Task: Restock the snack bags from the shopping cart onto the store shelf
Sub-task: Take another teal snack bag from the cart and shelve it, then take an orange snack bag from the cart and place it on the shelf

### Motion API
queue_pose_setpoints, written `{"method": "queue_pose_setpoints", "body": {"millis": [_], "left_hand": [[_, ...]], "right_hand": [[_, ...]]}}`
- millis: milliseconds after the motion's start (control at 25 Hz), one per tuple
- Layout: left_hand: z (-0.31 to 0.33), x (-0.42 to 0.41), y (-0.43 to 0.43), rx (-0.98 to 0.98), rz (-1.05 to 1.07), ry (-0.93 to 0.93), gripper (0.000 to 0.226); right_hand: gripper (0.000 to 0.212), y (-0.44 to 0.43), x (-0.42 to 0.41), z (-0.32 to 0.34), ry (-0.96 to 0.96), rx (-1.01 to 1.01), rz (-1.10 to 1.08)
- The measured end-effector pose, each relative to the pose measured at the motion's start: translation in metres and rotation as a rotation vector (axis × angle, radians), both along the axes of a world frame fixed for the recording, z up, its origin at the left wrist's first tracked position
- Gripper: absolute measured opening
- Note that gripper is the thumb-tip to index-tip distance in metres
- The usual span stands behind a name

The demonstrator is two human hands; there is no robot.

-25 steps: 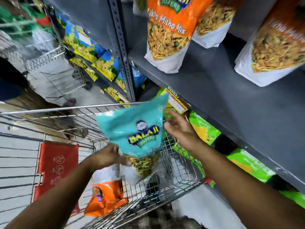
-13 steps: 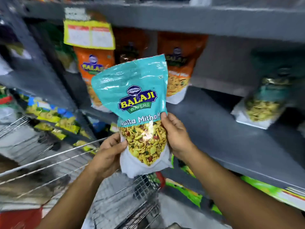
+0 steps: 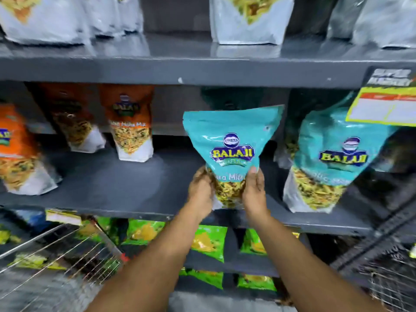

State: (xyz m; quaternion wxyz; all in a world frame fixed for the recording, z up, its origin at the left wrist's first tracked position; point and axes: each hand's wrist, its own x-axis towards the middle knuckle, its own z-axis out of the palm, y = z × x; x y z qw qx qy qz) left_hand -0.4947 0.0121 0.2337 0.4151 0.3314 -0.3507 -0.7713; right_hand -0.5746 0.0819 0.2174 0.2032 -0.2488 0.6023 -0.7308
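Note:
I hold a teal Balaji snack bag (image 3: pixel 229 140) upright with both hands at its lower part. My left hand (image 3: pixel 201 190) grips its left side and my right hand (image 3: pixel 255 191) grips its right side. The bag's bottom sits at the front of the grey middle shelf (image 3: pixel 117 183); whether it rests on the shelf I cannot tell. Another teal Balaji bag (image 3: pixel 331 161) stands on the same shelf just to the right. The wire shopping cart (image 3: pixel 60 251) shows at the lower left, its contents hidden.
Orange Balaji bags (image 3: pixel 130 124) stand on the left of the same shelf. White-bottomed bags (image 3: pixel 249 21) line the shelf above. Green snack packs (image 3: pixel 207 242) fill the shelf below. A yellow price tag (image 3: pixel 382 109) hangs at the right. Dark wire mesh (image 3: pixel 387 273) is at the lower right.
The teal bag has gone from over the cart up to the middle shelf. Both hands now grip its lower part. The view has swung to face the shelf.

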Motion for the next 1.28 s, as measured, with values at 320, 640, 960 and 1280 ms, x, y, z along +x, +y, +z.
{"method": "queue_pose_setpoints", "body": {"millis": [320,640,960,1280], "left_hand": [[-0.007,-0.048,0.014,-0.048,-0.037,-0.094,0.043],[-0.039,0.138,-0.024,-0.525,0.275,-0.564,0.045],[-0.133,0.482,-0.029,0.131,0.341,-1.394,0.037],[-0.226,0.607,0.022,0.685,0.114,-1.399,0.046]], "right_hand": [[0.033,0.03,-0.034,-0.006,-0.074,0.009,-0.067],[0.036,0.057,0.082,-0.051,0.584,0.162,0.191],[0.023,-0.05,0.239,-0.076,0.862,0.257,1.111],[0.041,-0.115,0.37,-0.156,0.945,0.591,1.54]]}}
